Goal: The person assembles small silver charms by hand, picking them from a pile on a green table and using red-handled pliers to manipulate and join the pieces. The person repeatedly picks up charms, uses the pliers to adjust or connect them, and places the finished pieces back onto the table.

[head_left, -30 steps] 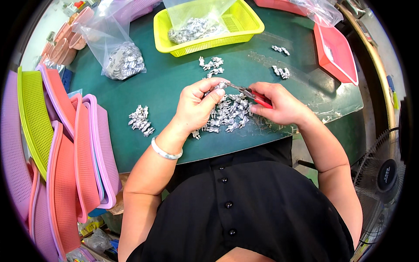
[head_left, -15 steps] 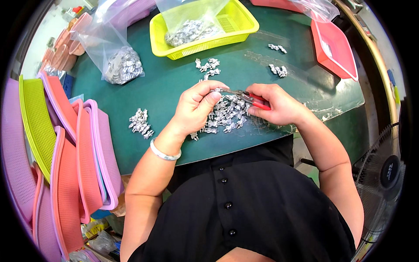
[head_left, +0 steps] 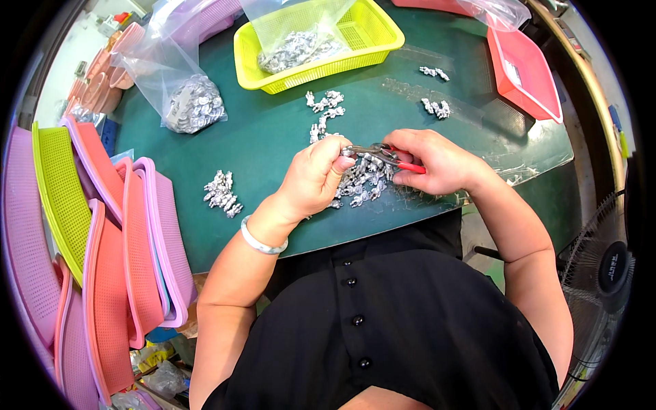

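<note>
Red-handled pliers (head_left: 411, 166) are gripped in my right hand (head_left: 437, 161), their metal jaws pointing left toward my other hand. My left hand (head_left: 316, 172), with a pale bangle on its wrist, pinches a small silvery metal figure (head_left: 347, 151) at the tips of the jaws; the fingers cover most of it. Beneath both hands lies a pile of small silvery metal figures (head_left: 362, 182) on the green table. Just beyond my left hand a loose line of the same figures (head_left: 320, 126) runs away from me.
A yellow-green basket (head_left: 321, 76) with a bag of metal pieces stands at the far side. Left of it sits another clear bag (head_left: 195, 104). A smaller figure heap (head_left: 222, 193) lies left, near stacked coloured baskets (head_left: 109, 287). A red tray (head_left: 523, 82) and a fan (head_left: 608, 266) are at right.
My left hand has shifted slightly right and is more closed around the figure. The plier handles look a little more spread, and the jaws have moved slightly.
</note>
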